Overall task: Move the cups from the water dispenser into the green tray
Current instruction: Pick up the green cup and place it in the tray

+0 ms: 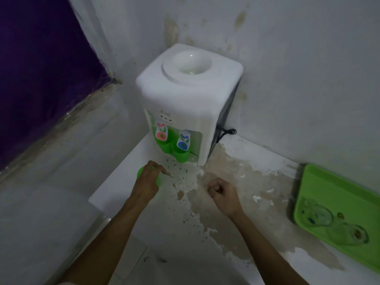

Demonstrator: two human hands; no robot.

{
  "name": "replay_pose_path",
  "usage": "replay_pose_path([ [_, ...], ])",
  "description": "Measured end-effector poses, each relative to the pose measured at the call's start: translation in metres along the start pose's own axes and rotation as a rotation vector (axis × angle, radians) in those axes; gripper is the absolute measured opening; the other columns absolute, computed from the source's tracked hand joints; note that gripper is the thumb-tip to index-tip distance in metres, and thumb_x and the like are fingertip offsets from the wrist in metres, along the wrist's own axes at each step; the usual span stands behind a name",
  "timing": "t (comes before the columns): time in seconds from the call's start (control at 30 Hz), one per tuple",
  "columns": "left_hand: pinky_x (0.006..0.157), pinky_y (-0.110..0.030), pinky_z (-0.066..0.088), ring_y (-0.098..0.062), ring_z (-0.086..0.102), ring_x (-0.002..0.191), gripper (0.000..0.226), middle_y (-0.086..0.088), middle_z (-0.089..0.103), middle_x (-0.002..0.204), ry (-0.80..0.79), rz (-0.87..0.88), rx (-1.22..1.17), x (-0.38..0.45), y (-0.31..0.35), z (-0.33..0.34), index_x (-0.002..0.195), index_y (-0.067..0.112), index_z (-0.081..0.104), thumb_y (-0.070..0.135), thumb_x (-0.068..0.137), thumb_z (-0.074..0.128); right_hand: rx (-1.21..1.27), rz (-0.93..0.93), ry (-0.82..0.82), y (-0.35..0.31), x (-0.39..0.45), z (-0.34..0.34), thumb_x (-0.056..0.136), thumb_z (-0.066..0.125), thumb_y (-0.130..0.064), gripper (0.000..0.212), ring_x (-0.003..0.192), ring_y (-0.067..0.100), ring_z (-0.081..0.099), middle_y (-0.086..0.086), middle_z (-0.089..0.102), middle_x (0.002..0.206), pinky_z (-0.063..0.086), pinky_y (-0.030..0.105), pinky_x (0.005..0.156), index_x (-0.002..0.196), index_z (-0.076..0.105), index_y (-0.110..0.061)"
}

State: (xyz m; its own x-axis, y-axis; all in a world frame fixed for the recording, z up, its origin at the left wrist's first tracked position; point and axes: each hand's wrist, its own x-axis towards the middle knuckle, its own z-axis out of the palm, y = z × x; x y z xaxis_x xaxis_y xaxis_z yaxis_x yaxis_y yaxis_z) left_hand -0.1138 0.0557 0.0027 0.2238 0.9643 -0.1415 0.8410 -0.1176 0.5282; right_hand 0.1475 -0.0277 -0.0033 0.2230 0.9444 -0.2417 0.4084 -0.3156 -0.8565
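Note:
A white water dispenser [185, 103] stands in the corner on a white counter. Two green cups sit under its taps: one [164, 146] below the red tap, one [181, 155] below the blue tap. My left hand [148, 180] is in front of the dispenser, closed from above on a third green cup [140, 172], mostly hidden by the fingers. My right hand [223, 195] hovers over the counter with its fingers curled and nothing in it. The green tray [320, 194] lies at the right edge against the wall.
The counter [123, 177] has worn, stained patches in front of the dispenser. Two clear glass items [317, 215] lie on the tray. A black cord [226, 132] loops beside the dispenser. A purple curtain [41, 68] hangs at the left.

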Motion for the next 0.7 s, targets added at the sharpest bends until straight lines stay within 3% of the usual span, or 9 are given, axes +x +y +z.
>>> replay_pose_path([
  [0.13,0.082,-0.034,0.052,-0.022,0.055,0.106,0.059,-0.004,0.049,0.118,-0.026,0.083,-0.073,-0.011,0.03,0.006,0.103,0.015,0.068,-0.025,0.064,0.051,0.016,0.0,-0.005,0.003,-0.009,-0.007,0.084,0.064,-0.001,0.015,0.058,0.003,0.049,-0.005,0.05,0.065,0.043,0.019,0.062,0.079,0.069,-0.015],
  [0.27,0.081,-0.018,0.041,-0.019,0.053,0.104,0.057,0.0,0.046,0.112,-0.103,0.209,-0.162,-0.022,0.096,0.024,0.101,0.014,0.068,-0.023,0.062,0.048,0.038,0.033,0.059,0.02,-0.031,-0.036,0.084,0.068,-0.005,0.013,0.059,0.008,0.051,-0.008,0.051,0.064,0.041,0.015,0.059,0.08,0.068,-0.017],
  [0.37,0.075,-0.019,0.039,-0.022,0.055,0.101,0.053,-0.004,0.05,0.112,-0.15,0.349,-0.189,-0.029,0.155,0.047,0.102,0.014,0.069,-0.017,0.063,0.051,0.121,0.097,0.136,0.039,-0.054,-0.068,0.087,0.068,-0.006,0.008,0.064,0.015,0.053,0.002,0.056,0.067,0.045,0.023,0.064,0.082,0.068,-0.012],
  [0.47,0.072,-0.013,0.04,-0.015,0.054,0.099,0.056,-0.001,0.052,0.109,-0.195,0.48,-0.234,-0.039,0.214,0.067,0.1,0.022,0.07,-0.015,0.061,0.056,0.384,0.254,0.246,0.053,-0.077,-0.098,0.098,0.059,-0.021,0.014,0.071,0.022,0.06,0.023,0.066,0.086,0.048,0.034,0.064,0.094,0.065,-0.009],
  [0.57,0.07,-0.006,0.041,-0.009,0.055,0.095,0.055,0.003,0.053,0.105,-0.229,0.615,-0.288,-0.052,0.273,0.09,0.097,0.025,0.069,-0.012,0.059,0.056,0.739,0.509,0.249,0.065,-0.099,-0.135,0.1,0.045,-0.048,0.038,0.081,0.029,0.072,0.016,0.071,0.103,0.058,0.036,0.066,0.111,0.064,-0.017],
  [0.63,0.07,-0.01,0.047,-0.01,0.059,0.095,0.055,0.001,0.055,0.104,-0.267,0.687,-0.322,-0.063,0.305,0.105,0.097,0.023,0.071,-0.012,0.058,0.055,0.951,0.561,0.244,0.077,-0.112,-0.156,0.098,0.043,-0.058,0.047,0.092,0.034,0.075,0.015,0.072,0.111,0.062,0.045,0.077,0.114,0.065,-0.02],
  [0.7,0.068,-0.025,0.056,-0.014,0.061,0.097,0.055,-0.003,0.056,0.104,-0.321,0.733,-0.358,-0.076,0.336,0.127,0.097,0.02,0.071,-0.014,0.058,0.054,1.169,0.552,0.267,0.096,-0.126,-0.18,0.097,0.047,-0.058,0.049,0.096,0.035,0.075,0.016,0.07,0.118,0.061,0.049,0.084,0.117,0.064,-0.016],
])
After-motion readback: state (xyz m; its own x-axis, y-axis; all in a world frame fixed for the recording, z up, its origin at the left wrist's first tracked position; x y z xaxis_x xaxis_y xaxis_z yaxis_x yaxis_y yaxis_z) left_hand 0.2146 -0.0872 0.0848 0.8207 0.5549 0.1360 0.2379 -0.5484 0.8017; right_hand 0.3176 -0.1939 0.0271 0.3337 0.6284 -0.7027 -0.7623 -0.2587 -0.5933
